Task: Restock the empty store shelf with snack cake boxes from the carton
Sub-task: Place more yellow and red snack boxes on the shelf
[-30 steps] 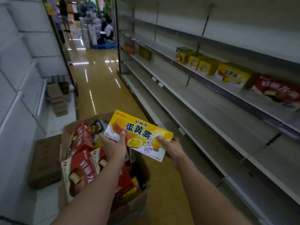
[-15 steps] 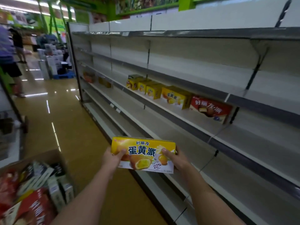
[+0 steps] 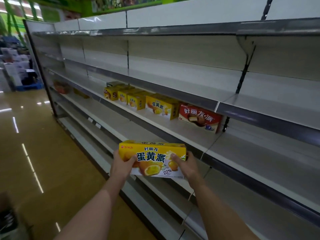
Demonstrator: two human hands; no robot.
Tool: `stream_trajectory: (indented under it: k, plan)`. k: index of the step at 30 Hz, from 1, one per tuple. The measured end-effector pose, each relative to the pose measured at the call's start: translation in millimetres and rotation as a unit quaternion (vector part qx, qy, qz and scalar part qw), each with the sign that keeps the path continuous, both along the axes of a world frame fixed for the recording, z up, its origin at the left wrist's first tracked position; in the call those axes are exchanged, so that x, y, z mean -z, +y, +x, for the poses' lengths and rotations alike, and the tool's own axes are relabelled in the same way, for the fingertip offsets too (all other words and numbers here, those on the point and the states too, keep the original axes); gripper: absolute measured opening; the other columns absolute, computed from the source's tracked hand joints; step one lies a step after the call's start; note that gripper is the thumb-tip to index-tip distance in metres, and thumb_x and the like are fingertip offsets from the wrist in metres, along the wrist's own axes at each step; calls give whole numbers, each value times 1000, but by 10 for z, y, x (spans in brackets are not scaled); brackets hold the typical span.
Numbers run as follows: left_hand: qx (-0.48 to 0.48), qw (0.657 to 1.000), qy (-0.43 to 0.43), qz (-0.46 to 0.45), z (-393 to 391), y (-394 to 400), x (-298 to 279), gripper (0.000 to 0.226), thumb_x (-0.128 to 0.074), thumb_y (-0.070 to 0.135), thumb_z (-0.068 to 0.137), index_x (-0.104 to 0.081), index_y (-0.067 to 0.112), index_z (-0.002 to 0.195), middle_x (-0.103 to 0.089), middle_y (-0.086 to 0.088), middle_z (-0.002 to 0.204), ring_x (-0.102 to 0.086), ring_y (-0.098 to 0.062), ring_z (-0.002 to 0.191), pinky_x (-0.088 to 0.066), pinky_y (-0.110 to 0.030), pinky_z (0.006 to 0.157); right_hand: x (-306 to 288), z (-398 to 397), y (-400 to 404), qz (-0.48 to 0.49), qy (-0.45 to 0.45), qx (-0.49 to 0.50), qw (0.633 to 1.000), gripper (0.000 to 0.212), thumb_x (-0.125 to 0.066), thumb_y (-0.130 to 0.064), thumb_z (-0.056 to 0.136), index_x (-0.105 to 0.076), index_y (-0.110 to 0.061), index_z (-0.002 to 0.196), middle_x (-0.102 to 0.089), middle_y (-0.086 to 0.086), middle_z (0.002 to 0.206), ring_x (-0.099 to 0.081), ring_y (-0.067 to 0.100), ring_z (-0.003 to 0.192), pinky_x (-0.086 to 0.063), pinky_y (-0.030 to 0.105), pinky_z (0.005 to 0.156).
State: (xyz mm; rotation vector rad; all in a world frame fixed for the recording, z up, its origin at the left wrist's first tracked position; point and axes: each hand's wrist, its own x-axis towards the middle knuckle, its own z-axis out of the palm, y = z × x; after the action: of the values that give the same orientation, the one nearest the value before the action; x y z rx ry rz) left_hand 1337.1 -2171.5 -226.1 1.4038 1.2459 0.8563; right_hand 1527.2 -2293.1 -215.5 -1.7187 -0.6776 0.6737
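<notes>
I hold a yellow snack cake box (image 3: 152, 157) upright in front of the shelving, its printed face toward me. My left hand (image 3: 122, 164) grips its left end and my right hand (image 3: 184, 165) grips its right end. Higher up, on a grey shelf (image 3: 183, 130), several yellow boxes (image 3: 160, 106) stand in a row. A red snack cake box (image 3: 199, 117) stands at the row's right end. Only a dark corner of the carton (image 3: 7, 220) shows at the bottom left.
Long grey shelves (image 3: 259, 174) run along the right, bare above and below the stocked row. The glossy brown aisle floor (image 3: 43, 153) stretches to the left. Stacked goods on a blue pallet (image 3: 19, 73) stand at the far end of the aisle.
My view has swung up and right from the carton to the shelves. Both hands have carried the yellow box away from the carton and turned it upright toward the shelving.
</notes>
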Motion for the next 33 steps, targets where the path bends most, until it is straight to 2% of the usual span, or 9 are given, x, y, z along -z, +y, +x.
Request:
stream_trajectory:
  k: [4, 9, 13, 17, 20, 27, 29, 31, 33]
  plan:
    - [26, 999, -34, -1, 212, 427, -68, 67, -71, 34, 83, -34, 21, 136, -51, -10, 132, -54, -32, 116, -44, -56, 100, -51, 138, 364, 5, -9, 33, 999, 44, -71, -42, 82, -51, -24, 117, -66, 1, 110, -69, 19, 86, -56, 44, 84]
    - [61, 996, -67, 12, 435, 1017, -212, 74, -70, 23, 86, -26, 13, 144, -50, -7, 127, -51, -31, 119, -42, -43, 98, -192, 241, 855, 8, -31, 63, 997, 47, -69, -37, 86, -49, -18, 124, -63, 1, 113, -61, 18, 94, -50, 39, 90]
    - [82, 995, -60, 2, 527, 1407, -181, 80, -75, 30, 80, -27, 18, 142, -50, -13, 136, -50, -33, 121, -41, -53, 103, -223, 307, 1179, -4, -55, 77, 995, 50, -68, -35, 87, -46, -16, 128, -59, -2, 109, -56, 15, 90, -44, 31, 83]
    - [85, 994, -70, 4, 602, 1769, -192, 79, -73, 31, 83, -25, 19, 144, -48, -12, 137, -48, -33, 124, -41, -52, 103, -254, 406, 1557, -15, -83, 90, 992, 50, -69, -40, 84, -49, -19, 125, -59, 3, 121, -59, 17, 95, -47, 35, 88]
    - [89, 992, -90, 23, 691, 2060, -232, 69, -71, 28, 85, -30, 16, 140, -51, -11, 131, -51, -31, 119, -43, -45, 99, -276, 463, 1849, -11, -89, 97, 991, 51, -70, -40, 83, -50, -20, 125, -60, 3, 122, -59, 21, 104, -47, 42, 97]
    - [115, 983, -137, 48, 1062, 2708, -443, 51, -68, 19, 87, -39, 16, 129, -56, -3, 113, -56, -21, 105, -46, -28, 82, -357, 742, 2472, 26, -107, 132, 985, 53, -71, -43, 81, -54, -20, 125, -63, 2, 120, -61, 23, 111, -46, 43, 100]
    - [119, 983, -134, 44, 1203, 2896, -477, 53, -70, 24, 85, -40, 17, 128, -57, -3, 114, -57, -23, 108, -47, -34, 89, -369, 868, 2623, 32, -108, 140, 984, 57, -70, -46, 81, -52, -21, 128, -63, 2, 123, -59, 25, 114, -45, 44, 101]
    - [124, 984, -121, 36, 1321, 3086, -478, 74, -74, 35, 80, -34, 18, 140, -54, -7, 128, -54, -28, 118, -44, -45, 101, -354, 985, 2763, 20, -99, 144, 984, 64, -68, -49, 82, -46, -21, 135, -59, 3, 128, -56, 27, 118, -43, 45, 103]
    - [123, 986, -106, 37, 1435, 3245, -468, 85, -75, 40, 78, -28, 20, 146, -50, -10, 137, -50, -30, 124, -41, -51, 105, -295, 1084, 2890, 8, -98, 151, 984, 80, -66, -63, 74, -42, -23, 139, -55, 4, 135, -52, 28, 123, -41, 46, 105]
